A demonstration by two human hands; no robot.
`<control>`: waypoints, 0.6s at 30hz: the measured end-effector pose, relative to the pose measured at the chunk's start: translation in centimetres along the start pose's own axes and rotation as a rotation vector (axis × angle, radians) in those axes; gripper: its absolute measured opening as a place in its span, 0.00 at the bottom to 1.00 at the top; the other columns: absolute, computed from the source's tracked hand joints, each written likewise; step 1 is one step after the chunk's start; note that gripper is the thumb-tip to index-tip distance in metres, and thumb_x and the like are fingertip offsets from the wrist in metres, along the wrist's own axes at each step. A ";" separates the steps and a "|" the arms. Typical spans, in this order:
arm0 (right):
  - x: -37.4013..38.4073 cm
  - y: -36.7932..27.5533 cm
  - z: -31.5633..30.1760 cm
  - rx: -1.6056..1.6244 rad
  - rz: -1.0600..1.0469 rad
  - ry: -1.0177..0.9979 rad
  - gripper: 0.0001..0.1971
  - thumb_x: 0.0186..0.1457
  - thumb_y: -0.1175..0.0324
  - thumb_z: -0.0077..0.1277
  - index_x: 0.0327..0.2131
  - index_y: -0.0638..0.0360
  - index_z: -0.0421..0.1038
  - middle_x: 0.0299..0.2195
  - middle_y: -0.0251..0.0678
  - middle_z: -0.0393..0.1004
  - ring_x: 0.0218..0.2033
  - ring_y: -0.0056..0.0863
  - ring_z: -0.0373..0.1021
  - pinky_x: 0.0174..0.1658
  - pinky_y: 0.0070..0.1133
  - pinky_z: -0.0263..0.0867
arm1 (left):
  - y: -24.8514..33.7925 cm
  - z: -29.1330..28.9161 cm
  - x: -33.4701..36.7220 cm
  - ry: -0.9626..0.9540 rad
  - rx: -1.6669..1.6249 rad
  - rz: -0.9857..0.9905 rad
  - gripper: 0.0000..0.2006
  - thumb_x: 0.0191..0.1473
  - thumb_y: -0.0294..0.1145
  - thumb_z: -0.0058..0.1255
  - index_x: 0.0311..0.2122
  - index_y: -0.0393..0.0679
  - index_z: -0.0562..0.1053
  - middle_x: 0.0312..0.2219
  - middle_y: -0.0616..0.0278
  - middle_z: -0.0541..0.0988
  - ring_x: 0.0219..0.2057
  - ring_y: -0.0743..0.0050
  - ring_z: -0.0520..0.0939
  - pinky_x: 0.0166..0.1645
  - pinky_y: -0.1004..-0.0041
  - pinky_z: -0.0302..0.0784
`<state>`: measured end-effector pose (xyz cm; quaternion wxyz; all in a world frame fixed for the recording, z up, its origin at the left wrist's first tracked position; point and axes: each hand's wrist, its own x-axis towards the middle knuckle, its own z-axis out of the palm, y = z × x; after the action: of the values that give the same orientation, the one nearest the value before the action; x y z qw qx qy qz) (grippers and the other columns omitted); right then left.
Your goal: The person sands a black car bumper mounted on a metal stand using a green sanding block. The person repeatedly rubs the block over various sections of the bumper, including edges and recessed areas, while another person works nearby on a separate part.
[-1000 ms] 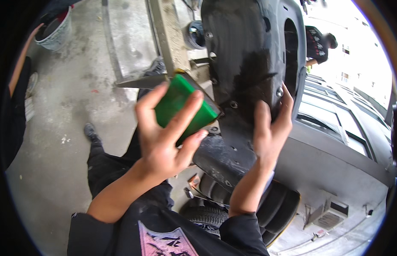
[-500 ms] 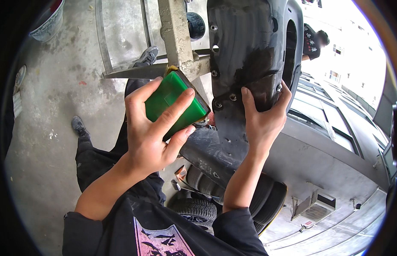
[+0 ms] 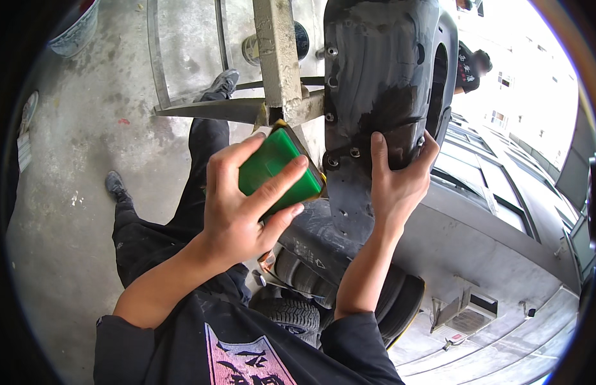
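Two hands work at one black plastic fender liner (image 3: 381, 83) in the head view, the only view there is. The left hand (image 3: 243, 212) is closed around a green sanding block (image 3: 275, 170), thumb over its upper face and fingers wrapped across the front, holding it tilted just beside the liner's lower left edge; whether the block touches the plastic there cannot be told. The right hand (image 3: 397, 183) lies spread against the liner's lower part, fingers up and thumb hooked round the right edge, bracing it. The liner hangs upright against a pale metal post (image 3: 278, 58) of a stand, with stacked tyres (image 3: 310, 289) below and the concrete floor (image 3: 80, 192) to the left.

To rub the surface well, I judge the block's flat face should lie square to the curved plastic rather than on a corner, with even pressure and short strokes that follow the curve. The bracing hand should stay opposite the stroke, so that the panel does not swing on the stand, and clear of the block's path near the bolt holes (image 3: 355, 153).
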<state>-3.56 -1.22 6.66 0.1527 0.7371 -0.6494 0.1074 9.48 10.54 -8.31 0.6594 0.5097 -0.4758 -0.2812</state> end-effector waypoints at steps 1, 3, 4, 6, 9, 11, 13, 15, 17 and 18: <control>0.0 -0.1 0.0 0.006 0.027 -0.007 0.35 0.47 0.56 0.68 0.54 0.61 0.64 0.40 0.50 0.77 0.39 0.45 0.78 0.43 0.32 0.73 | 0.2 0.0 -0.1 -0.028 -0.006 0.023 0.29 0.45 0.33 0.66 0.57 0.50 0.77 0.56 0.41 0.66 0.53 0.46 0.70 0.57 0.58 0.69; 0.0 0.0 -0.1 0.039 0.032 -0.026 0.34 0.48 0.58 0.67 0.55 0.62 0.64 0.40 0.49 0.77 0.39 0.41 0.78 0.44 0.30 0.72 | 0.8 0.2 -0.3 -0.067 -0.018 0.042 0.30 0.43 0.33 0.67 0.55 0.47 0.77 0.56 0.40 0.67 0.53 0.45 0.71 0.56 0.58 0.70; 0.0 0.2 -0.2 0.055 0.035 -0.036 0.34 0.49 0.60 0.67 0.55 0.62 0.64 0.40 0.49 0.78 0.39 0.39 0.78 0.44 0.30 0.72 | 0.9 0.8 -0.5 -0.070 -0.053 0.061 0.31 0.43 0.35 0.68 0.56 0.47 0.76 0.56 0.40 0.68 0.52 0.45 0.72 0.55 0.58 0.71; 0.3 1.4 -1.0 0.234 -0.022 -0.150 0.36 0.48 0.64 0.66 0.59 0.64 0.61 0.45 0.50 0.76 0.46 0.38 0.76 0.50 0.30 0.69 | 1.4 2.1 -1.0 -0.088 -0.152 0.036 0.33 0.43 0.36 0.69 0.58 0.46 0.75 0.55 0.40 0.69 0.52 0.45 0.74 0.55 0.57 0.72; 0.7 4.7 -1.9 0.330 -0.180 -0.282 0.42 0.46 0.71 0.63 0.64 0.67 0.56 0.55 0.50 0.70 0.56 0.37 0.68 0.60 0.30 0.61 | 2.3 4.4 -1.2 -0.076 -0.244 0.032 0.35 0.43 0.36 0.69 0.59 0.47 0.73 0.56 0.42 0.69 0.52 0.44 0.74 0.55 0.56 0.72; 0.1 7.0 -2.1 0.444 -0.148 -0.407 0.49 0.42 0.75 0.62 0.68 0.70 0.48 0.64 0.50 0.59 0.66 0.38 0.57 0.69 0.30 0.49 | 2.9 6.0 -1.1 -0.042 -0.284 0.025 0.35 0.44 0.36 0.69 0.60 0.47 0.72 0.56 0.41 0.69 0.53 0.43 0.73 0.56 0.57 0.72; -0.8 8.1 -2.4 0.508 -0.144 -0.438 0.51 0.41 0.75 0.63 0.68 0.69 0.46 0.64 0.50 0.59 0.65 0.38 0.57 0.69 0.30 0.48 | 3.2 7.6 -1.0 -0.015 -0.312 0.016 0.35 0.48 0.40 0.66 0.62 0.49 0.70 0.58 0.40 0.67 0.54 0.41 0.72 0.58 0.53 0.70; -1.4 9.7 -1.7 0.486 -0.165 -0.403 0.53 0.42 0.69 0.64 0.69 0.69 0.43 0.64 0.52 0.58 0.66 0.38 0.56 0.69 0.30 0.47 | 3.5 9.3 -0.9 0.013 -0.316 -0.008 0.34 0.51 0.43 0.64 0.64 0.51 0.68 0.59 0.41 0.64 0.55 0.39 0.71 0.60 0.49 0.68; -1.2 10.1 -1.5 0.611 -0.215 -0.426 0.53 0.43 0.64 0.62 0.69 0.69 0.43 0.64 0.51 0.57 0.66 0.39 0.56 0.69 0.30 0.47 | 3.7 10.9 -0.6 0.069 -0.315 -0.025 0.35 0.52 0.44 0.63 0.64 0.51 0.67 0.60 0.40 0.63 0.56 0.39 0.70 0.60 0.49 0.67; -1.1 9.7 -1.5 0.676 -0.241 -0.437 0.53 0.44 0.61 0.61 0.69 0.69 0.42 0.64 0.51 0.57 0.66 0.39 0.56 0.69 0.31 0.47 | 3.7 11.6 -0.4 0.086 -0.290 -0.025 0.35 0.52 0.44 0.63 0.64 0.51 0.67 0.60 0.40 0.63 0.56 0.39 0.69 0.60 0.49 0.66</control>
<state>-13.30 -0.74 8.49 -0.2276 0.8219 -0.5039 0.1367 -1.68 7.42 -4.64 0.7423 0.4264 -0.3951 -0.3332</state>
